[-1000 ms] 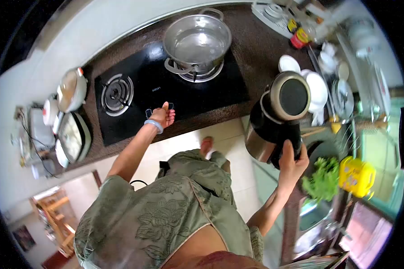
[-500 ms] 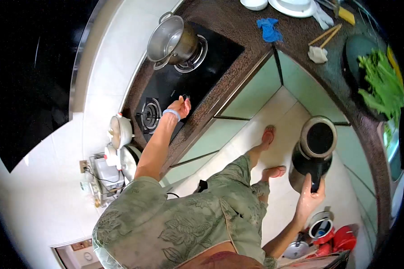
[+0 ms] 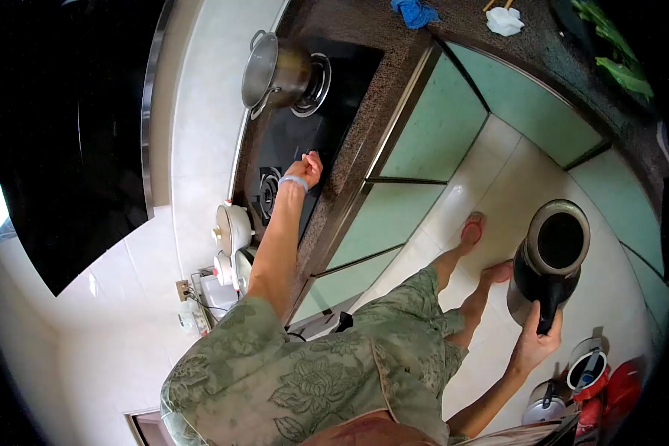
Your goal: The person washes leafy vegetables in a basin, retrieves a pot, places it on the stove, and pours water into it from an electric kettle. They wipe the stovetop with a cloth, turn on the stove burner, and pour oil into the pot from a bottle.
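A gas stove [image 3: 290, 137] with a black top carries a two-handled metal pot [image 3: 293, 70] on its far burner. My left hand [image 3: 305, 169], with a pale band at the wrist, is closed in a pinch on a small dark stove knob near the cooktop's front edge; the fingers mostly hide it. In my right hand [image 3: 535, 343] is the black handle of a metal thermos jug [image 3: 520, 286]. The jug hangs above the floor, its round dark top facing up toward me.
White lidded pots [image 3: 234, 227] stand beyond the near burner. A blue cloth [image 3: 415, 13], a white crumpled piece [image 3: 505, 21] and leafy greens [image 3: 623, 76] lie on the counter. Green cabinet doors [image 3: 438, 115] run below. Red-and-white containers [image 3: 591, 375] stand on the floor at lower right.
The view has shifted, so the counter's far items sit higher or out of frame. My left hand stays at the knob. The jug stays in my right hand, appearing farther right.
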Demonstrator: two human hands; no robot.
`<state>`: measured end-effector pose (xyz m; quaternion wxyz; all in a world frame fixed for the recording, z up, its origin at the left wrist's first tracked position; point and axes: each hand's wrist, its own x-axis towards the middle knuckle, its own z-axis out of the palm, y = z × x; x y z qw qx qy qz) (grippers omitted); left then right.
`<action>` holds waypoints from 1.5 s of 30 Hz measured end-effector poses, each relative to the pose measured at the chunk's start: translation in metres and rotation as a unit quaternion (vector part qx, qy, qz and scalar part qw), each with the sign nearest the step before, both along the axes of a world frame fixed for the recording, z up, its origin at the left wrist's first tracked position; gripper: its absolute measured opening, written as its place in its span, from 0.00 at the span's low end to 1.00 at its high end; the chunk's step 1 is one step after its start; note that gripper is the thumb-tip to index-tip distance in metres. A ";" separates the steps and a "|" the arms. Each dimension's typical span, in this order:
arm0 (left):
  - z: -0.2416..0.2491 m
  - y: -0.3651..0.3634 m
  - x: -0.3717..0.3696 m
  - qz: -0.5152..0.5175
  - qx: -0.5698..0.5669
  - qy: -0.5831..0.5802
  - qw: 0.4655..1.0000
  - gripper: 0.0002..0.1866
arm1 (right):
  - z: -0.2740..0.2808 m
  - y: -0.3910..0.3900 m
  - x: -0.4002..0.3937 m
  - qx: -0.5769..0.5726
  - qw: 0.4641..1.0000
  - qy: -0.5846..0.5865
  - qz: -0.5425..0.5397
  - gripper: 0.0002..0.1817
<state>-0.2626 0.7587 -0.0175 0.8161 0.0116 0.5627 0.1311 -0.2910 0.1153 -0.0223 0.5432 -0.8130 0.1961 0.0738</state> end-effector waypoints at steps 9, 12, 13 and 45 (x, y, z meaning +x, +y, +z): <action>0.013 -0.015 0.002 0.014 0.025 0.002 1.000 0.09 | -0.027 0.010 0.001 0.016 0.999 0.029 0.012 0.13; 0.016 -0.017 -0.003 -0.009 -0.014 -0.033 0.999 0.09 | -0.033 0.015 0.005 0.024 0.999 0.027 0.024 0.12; 0.018 -0.016 -0.003 -0.011 -0.011 -0.031 0.999 0.09 | -0.036 0.018 0.007 0.028 0.999 0.005 0.027 0.11; 0.015 -0.028 0.004 0.030 0.068 -0.038 0.997 0.14 | -0.080 0.047 0.031 0.046 0.989 -0.049 0.133 0.12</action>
